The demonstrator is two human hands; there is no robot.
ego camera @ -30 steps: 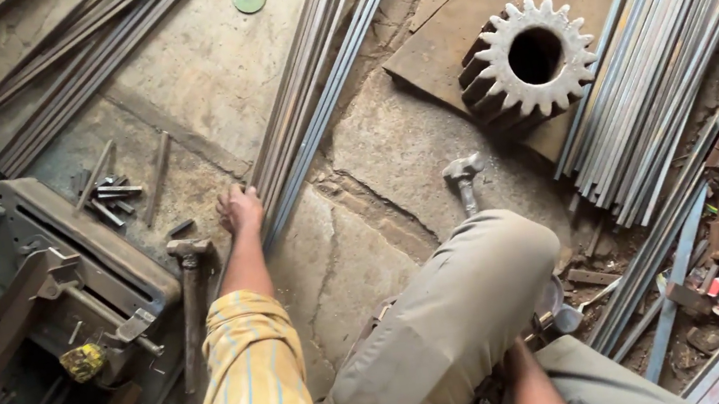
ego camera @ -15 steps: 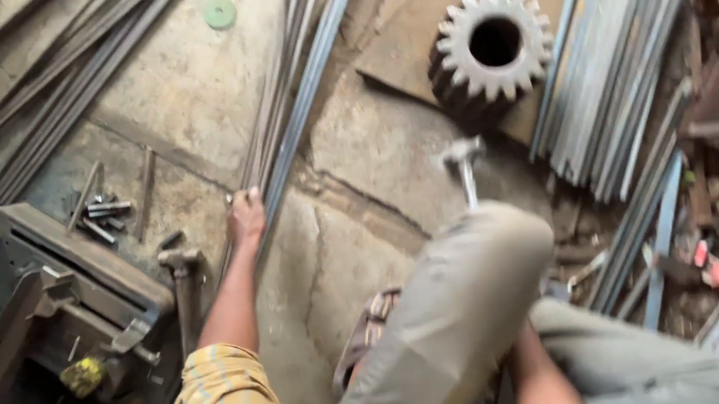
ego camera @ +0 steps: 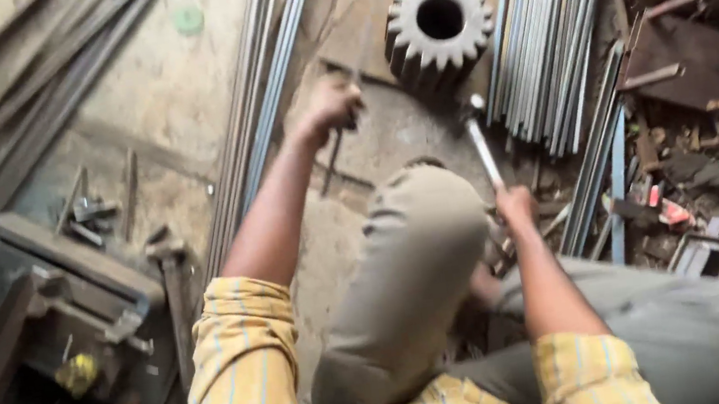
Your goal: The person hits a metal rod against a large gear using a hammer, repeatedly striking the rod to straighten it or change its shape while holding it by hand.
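My left hand is stretched forward and closed around a thin dark metal rod that slants down to the concrete floor, just left of a large toothed steel gear. My right hand is beside my raised knee. It grips the handle of a hammer, whose head points up toward the gear. Motion blurs both hands slightly. I sit on the floor in a yellow striped shirt and grey trousers.
A long bundle of steel rods lies left of my left arm, and another bundle lies right of the gear. A second hammer and a heavy metal fixture are at the left. Scrap wood and metal pile up at the right.
My left hand left the rod bundle, moved right and now holds a thin rod. My right hand came into view and lifted the hammer that lay on the floor.
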